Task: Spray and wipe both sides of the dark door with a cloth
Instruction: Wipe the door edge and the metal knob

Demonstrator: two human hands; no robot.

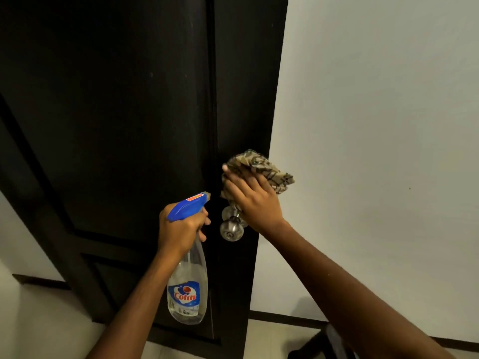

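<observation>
Head view: dark door (116, 125) fills the left and centre of the frame, its panelled face towards the camera. Its right edge runs against a pale wall (375, 125).

Left hand (181, 229): fingers curled tight round the neck of a spray bottle (188, 288), just under the blue trigger head. Bottle is clear plastic with a blue and red "Colin" label and hangs roughly upright below the fist. Nozzle points at the door, slightly right. Whether a finger is on the trigger, cannot tell.

Right hand (254, 200): palm down, fingers straight and spread, pressing a cloth (261, 167) flat on the door's right stile. Cloth is tan with a dark pattern, bunched, and one corner overhangs the door's right edge. Hand and cloth sit just above a round metal door knob (231, 229); a lower fold of cloth touches the knob's stem.

Dark skirting (285, 320) runs along the foot of the wall, lower right.
</observation>
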